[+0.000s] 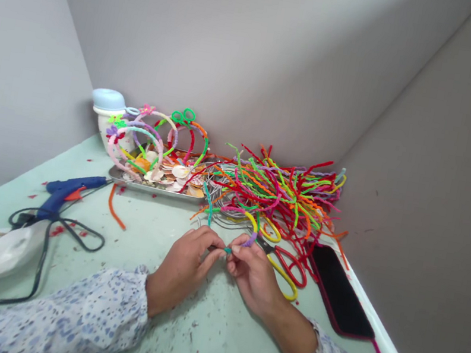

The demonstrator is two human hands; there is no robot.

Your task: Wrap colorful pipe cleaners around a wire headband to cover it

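Note:
My left hand (189, 264) pinches a short teal piece of pipe cleaner (227, 250) between thumb and fingers, low over the table. Close against it on the right, my right hand (253, 273) is closed on the purple part of a fuzzy multicolored band (251, 227), right beside the teal piece. The band curves up and away from the hands through yellow to pink and green. Just beyond the fingers, a teal pipe cleaner (208, 203) sticks up. Scissors with yellow handles (284, 278) and scissors with red handles (295, 268) lie by my right hand.
Behind are a metal tray (161, 190) of shells, several fuzzy headbands (158, 151), a white bottle (107, 119) and a heap of colorful pipe cleaners (287, 191). A blue glue gun (63, 193) with a looping cord lies left, an orange strip (115, 210) nearby, a phone (343, 291) right.

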